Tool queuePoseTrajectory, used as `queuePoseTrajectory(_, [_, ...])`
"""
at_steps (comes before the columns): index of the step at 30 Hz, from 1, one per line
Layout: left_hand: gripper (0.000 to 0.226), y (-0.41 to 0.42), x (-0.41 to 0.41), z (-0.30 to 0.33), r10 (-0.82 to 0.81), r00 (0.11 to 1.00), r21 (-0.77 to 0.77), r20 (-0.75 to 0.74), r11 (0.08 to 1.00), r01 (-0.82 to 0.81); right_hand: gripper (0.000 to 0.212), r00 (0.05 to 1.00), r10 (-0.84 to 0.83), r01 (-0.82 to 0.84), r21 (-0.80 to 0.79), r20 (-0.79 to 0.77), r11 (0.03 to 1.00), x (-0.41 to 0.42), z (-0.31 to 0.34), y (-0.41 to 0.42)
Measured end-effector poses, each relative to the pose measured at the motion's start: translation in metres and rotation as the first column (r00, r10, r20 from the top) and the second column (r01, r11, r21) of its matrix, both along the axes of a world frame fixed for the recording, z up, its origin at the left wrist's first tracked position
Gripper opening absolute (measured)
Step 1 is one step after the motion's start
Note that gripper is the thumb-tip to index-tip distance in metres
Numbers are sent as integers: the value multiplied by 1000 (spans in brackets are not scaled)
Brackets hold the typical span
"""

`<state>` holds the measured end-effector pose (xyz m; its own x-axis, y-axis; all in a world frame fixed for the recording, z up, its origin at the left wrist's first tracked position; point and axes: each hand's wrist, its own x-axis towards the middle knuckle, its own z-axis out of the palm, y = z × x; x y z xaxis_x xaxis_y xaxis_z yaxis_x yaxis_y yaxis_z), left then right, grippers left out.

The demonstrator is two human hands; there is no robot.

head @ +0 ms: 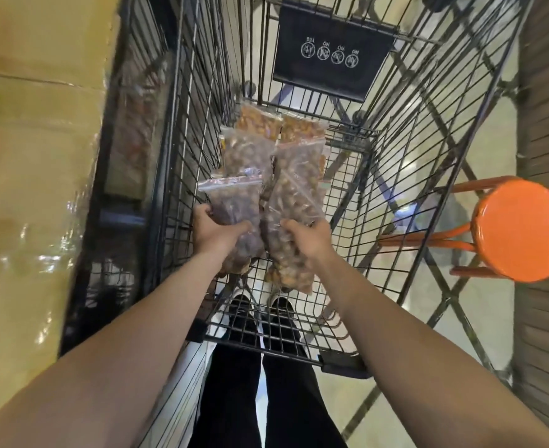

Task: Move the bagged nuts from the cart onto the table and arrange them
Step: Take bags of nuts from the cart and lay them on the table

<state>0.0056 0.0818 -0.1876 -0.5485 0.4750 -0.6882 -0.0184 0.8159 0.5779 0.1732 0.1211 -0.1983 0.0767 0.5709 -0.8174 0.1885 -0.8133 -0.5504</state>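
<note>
Our two forearms reach up from the bottom of the frame into the wire cart [182,130]; our left hand [216,232] has its grip clamped on a bag of dark nuts [234,208], our right hand [308,239] on a bag of paler nuts [294,192]; beyond them, at centre, more bagged nuts [250,150] lie on the cart floor; an orange stool [522,231] stands at right.
</note>
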Motion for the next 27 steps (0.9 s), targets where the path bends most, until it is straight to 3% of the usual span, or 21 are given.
queuePoseTrajectory(4, [72, -5, -10, 29, 44, 967, -39, 251, 999, -35, 26, 992, -82, 84, 17, -101, 996, 25, 24, -6])
queuePoseTrajectory(9, [65, -27, -7, 88, 81, 812, -46, 578, 997, -67, 12, 935, -122, 101, -78, -332, 992, 58, 82, -14])
queuePoseTrajectory(12, [74, -42, -5, 118, 59, 711, 26, 701, 994, -107, 28, 912, -66, 42, -69, -404, 997, 74, 113, -23])
queuePoseTrajectory(14, [84, -49, -4, 139, 11, 676, 82, 737, 991, -106, 42, 912, -47, 30, -48, -409, 998, 80, 135, -31])
queuePoseTrajectory(20, [64, -73, -3, 203, -119, 683, 242, 720, 966, -87, 86, 809, -43, 45, -12, -586, 999, 87, 189, -54])
queuePoseTrajectory(23, [64, -92, -6, 222, -76, 700, 286, 710, 939, -189, 114, 826, 74, -63, 40, -558, 997, 76, 210, -55])
queuePoseTrajectory(27, [66, -125, -5, 244, 12, 745, 336, 667, 888, -314, 129, 824, 203, -200, 64, -528, 978, 56, 229, -57])
